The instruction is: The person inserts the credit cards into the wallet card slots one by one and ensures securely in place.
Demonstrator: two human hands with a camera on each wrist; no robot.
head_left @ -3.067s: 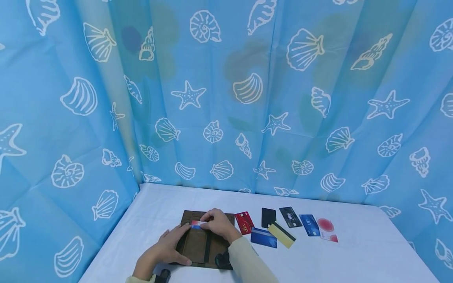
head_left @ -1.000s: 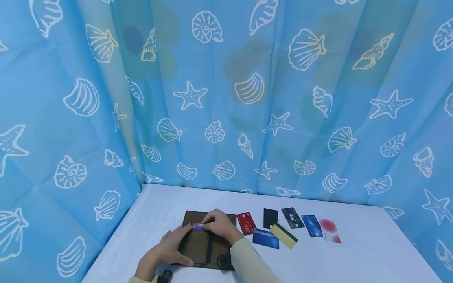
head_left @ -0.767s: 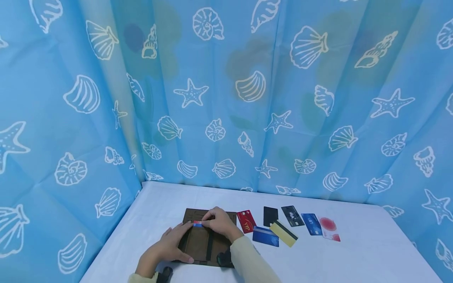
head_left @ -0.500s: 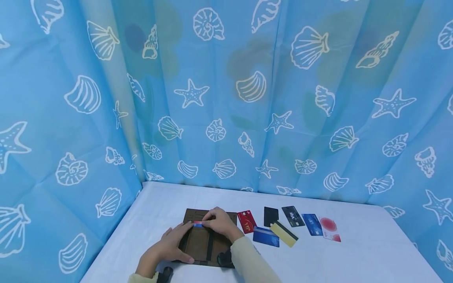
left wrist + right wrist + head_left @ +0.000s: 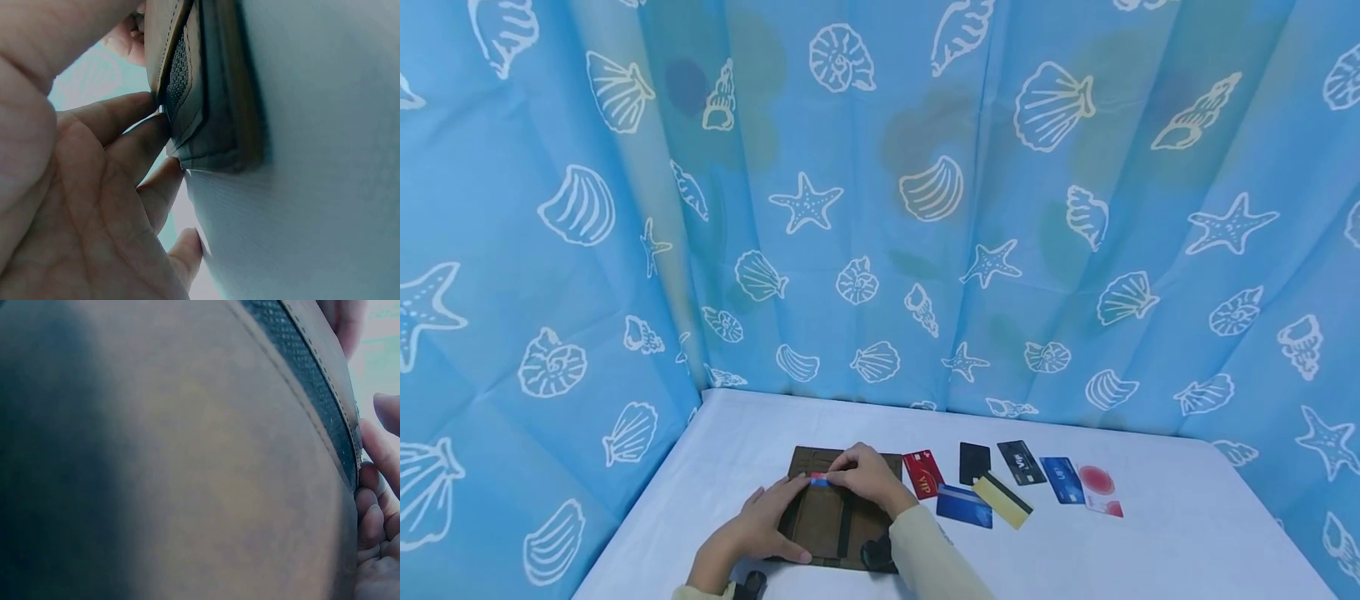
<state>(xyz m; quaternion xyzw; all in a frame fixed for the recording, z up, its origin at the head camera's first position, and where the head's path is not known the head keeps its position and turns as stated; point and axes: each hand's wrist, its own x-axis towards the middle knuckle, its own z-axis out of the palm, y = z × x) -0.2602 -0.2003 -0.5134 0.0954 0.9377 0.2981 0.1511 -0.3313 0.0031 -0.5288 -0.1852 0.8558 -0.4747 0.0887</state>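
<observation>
Where a brown wallet (image 5: 820,521) lies flat on a white-clothed table (image 5: 1120,558), both hands of a person meet over it; clock directions are read from the wallet's centre, with twelve o'clock toward the curtain. The right hand (image 5: 867,477), reaching over the wallet's far part, has a narrow grip: thumb and forefinger pinch a small red-and-blue card (image 5: 818,479) at eleven o'clock on the wallet. Only a short strip of this card shows; how far it sits in a slot cannot be told. The left hand (image 5: 760,521) lies at nine o'clock with a wide span, its thumb on the near edge at seven o'clock and its forefinger tip just beside the card.

In the left wrist view, the left fingertips touch the wallet's edge, beside a stitched dark mesh panel (image 5: 179,74). In the right wrist view, brown leather fills most of the field, much of it blurred.

Between two and three o'clock, off the wallet, lie a red VIP card (image 5: 922,473), a black card (image 5: 974,461) and a dark VIP card (image 5: 1022,463). Near three o'clock follow a blue card with a grey stripe (image 5: 958,508), touching a gold card (image 5: 1000,502), then another blue card (image 5: 1062,481) and a pink-and-white card (image 5: 1099,487).
</observation>
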